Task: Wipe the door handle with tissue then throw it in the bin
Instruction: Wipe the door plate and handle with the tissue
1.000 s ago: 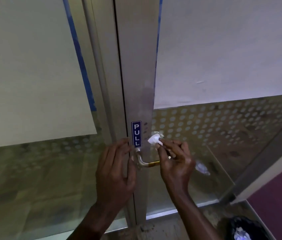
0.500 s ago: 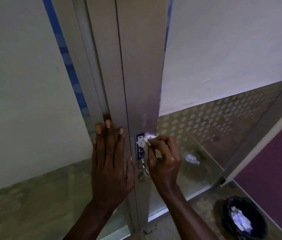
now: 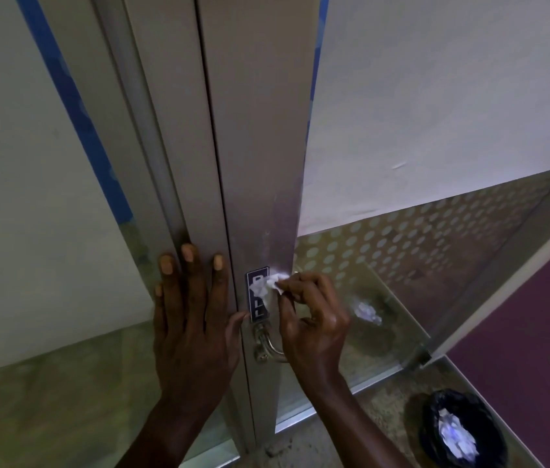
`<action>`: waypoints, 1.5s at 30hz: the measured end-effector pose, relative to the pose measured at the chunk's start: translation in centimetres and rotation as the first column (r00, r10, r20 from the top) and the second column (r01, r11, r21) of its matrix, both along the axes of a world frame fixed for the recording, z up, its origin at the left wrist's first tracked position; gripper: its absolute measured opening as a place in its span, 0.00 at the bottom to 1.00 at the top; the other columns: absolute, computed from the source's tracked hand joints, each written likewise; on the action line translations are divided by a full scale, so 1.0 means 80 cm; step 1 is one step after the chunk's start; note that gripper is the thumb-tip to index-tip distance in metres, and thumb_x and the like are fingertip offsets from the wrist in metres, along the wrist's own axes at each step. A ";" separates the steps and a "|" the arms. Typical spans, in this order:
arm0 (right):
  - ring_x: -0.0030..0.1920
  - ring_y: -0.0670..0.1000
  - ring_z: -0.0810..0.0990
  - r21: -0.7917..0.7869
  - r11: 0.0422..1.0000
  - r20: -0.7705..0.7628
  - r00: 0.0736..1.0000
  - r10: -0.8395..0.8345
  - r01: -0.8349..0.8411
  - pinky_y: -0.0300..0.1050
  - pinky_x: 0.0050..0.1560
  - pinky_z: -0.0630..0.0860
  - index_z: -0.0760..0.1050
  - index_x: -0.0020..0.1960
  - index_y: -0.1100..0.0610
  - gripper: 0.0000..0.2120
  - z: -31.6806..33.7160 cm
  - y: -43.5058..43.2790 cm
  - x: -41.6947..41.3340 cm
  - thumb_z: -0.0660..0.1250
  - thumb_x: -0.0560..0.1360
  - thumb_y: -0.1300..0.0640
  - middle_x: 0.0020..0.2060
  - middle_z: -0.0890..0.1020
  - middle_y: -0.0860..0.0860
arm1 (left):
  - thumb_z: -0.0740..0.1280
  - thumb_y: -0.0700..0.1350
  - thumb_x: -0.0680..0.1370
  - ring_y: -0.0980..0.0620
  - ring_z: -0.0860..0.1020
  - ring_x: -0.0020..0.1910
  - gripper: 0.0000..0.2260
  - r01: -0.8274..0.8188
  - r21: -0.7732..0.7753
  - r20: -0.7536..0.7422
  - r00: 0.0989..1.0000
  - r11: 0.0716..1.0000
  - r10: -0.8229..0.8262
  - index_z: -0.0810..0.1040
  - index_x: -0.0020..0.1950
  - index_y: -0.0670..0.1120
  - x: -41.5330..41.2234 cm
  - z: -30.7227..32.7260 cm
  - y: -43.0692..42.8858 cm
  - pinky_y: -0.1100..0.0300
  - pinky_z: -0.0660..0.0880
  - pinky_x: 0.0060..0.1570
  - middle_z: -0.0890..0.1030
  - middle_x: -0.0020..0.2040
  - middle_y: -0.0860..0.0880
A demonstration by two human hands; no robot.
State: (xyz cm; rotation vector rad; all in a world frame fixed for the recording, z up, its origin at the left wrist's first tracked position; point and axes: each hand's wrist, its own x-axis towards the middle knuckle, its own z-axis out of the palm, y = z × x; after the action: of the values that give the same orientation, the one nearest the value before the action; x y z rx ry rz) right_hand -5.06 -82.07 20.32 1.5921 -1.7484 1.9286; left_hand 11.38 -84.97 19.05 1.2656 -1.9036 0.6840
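A metal door handle curves out of the aluminium door frame, just below a blue PULL sticker. My right hand pinches a crumpled white tissue and presses it on the upper part of the sticker, above the handle. My left hand lies flat, fingers spread, on the frame left of the handle. A black-lined bin with white paper inside stands on the floor at the lower right.
Glass panels with frosted film and a dotted band flank the frame. A white reflection of tissue shows in the right glass. A purple wall runs along the right, next to the bin.
My right hand has lifted the tissue from the handle up onto the PULL sticker. My left hand has moved from beside the handle to flat on the frame, higher up. The view tilted down toward the bin.
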 end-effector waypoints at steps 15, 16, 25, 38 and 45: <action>0.42 0.48 0.84 0.152 0.981 -0.029 0.992 0.126 -0.120 0.43 0.40 0.84 0.87 0.46 0.62 0.06 -0.015 0.002 -0.015 0.79 0.73 0.71 0.43 0.85 0.53 | 0.73 0.58 0.81 0.38 0.40 0.92 0.49 -0.001 0.012 0.028 1.000 1.000 0.001 0.48 0.92 0.45 0.005 0.007 0.000 0.46 0.41 0.91 0.41 0.92 0.40; 0.42 0.48 0.85 0.170 0.977 -0.004 0.992 0.127 -0.125 0.44 0.39 0.84 0.87 0.46 0.62 0.07 -0.020 0.004 -0.015 0.79 0.72 0.71 0.43 0.85 0.53 | 0.73 0.58 0.81 0.38 0.40 0.92 0.49 0.001 0.016 0.030 1.000 1.000 -0.001 0.47 0.92 0.45 0.005 0.008 0.000 0.46 0.41 0.91 0.41 0.91 0.40; 0.45 0.47 0.85 -0.014 0.994 -0.006 0.994 0.106 -0.106 0.37 0.44 0.83 0.88 0.50 0.61 0.09 0.014 -0.012 -0.021 0.77 0.73 0.72 0.45 0.85 0.53 | 0.72 0.58 0.81 0.39 0.39 0.91 0.49 0.002 0.047 0.019 1.000 0.999 -0.002 0.47 0.92 0.46 0.005 0.009 0.004 0.46 0.42 0.91 0.40 0.91 0.41; 0.41 0.47 0.85 -0.025 0.996 -0.028 0.996 0.081 -0.081 0.40 0.39 0.83 0.88 0.48 0.59 0.08 0.031 -0.018 -0.031 0.78 0.73 0.70 0.43 0.85 0.52 | 0.75 0.56 0.80 0.40 0.37 0.91 0.51 -0.007 0.064 -0.004 1.000 0.998 0.007 0.45 0.92 0.47 0.001 0.015 0.009 0.47 0.40 0.91 0.37 0.91 0.43; 0.37 0.51 0.84 0.240 0.968 -0.030 0.996 0.089 -0.080 0.53 0.35 0.83 0.88 0.44 0.60 0.06 -0.015 0.004 -0.016 0.80 0.72 0.69 0.41 0.85 0.53 | 0.81 0.55 0.77 0.40 0.37 0.91 0.56 -0.007 0.066 -0.009 1.000 0.998 0.007 0.45 0.92 0.47 0.001 0.016 0.010 0.46 0.40 0.91 0.39 0.91 0.43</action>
State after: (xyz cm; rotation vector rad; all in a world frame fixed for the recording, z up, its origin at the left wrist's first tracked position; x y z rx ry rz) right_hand -6.34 -81.71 19.14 1.7954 -1.9908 1.7616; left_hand 11.43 -84.17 20.34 1.3142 -1.9291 0.6230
